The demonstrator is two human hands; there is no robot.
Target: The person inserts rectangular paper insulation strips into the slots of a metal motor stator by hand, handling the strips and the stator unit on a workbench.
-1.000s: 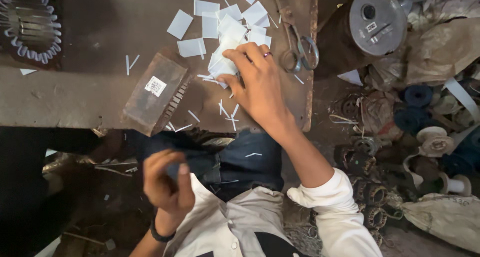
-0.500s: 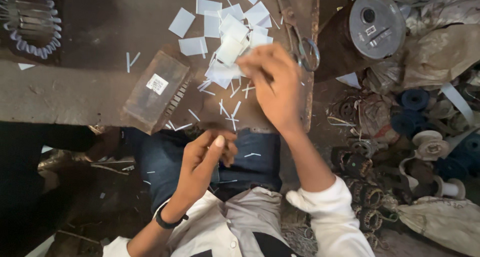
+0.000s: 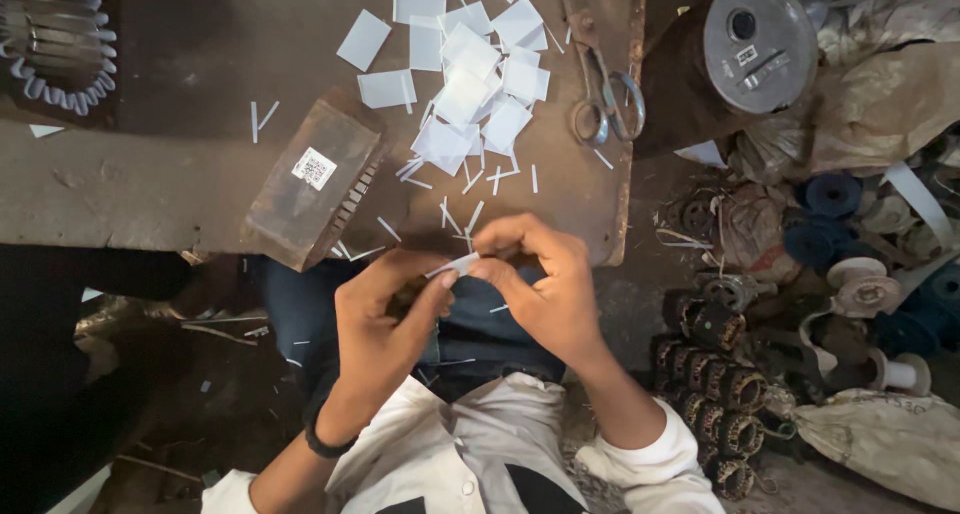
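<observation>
White sleeves (image 3: 655, 469), black wristband (image 3: 325, 442)

You hold one small white paper slip (image 3: 455, 266), narrow and slightly bent, pinched between the fingertips of your left hand (image 3: 385, 319) and right hand (image 3: 545, 289), just off the counter's (image 3: 150, 189) near edge, above your lap.

A small square white label (image 3: 315, 168) printed with a black square code pattern sits on the top face of the brown metal block (image 3: 318, 181) on the workbench, left of the white paper pieces; a smaller pale rectangular sticker (image 3: 748, 55) lies on the round grey end of the drum (image 3: 757, 44) at upper right; its print is too small to tell.
</observation>
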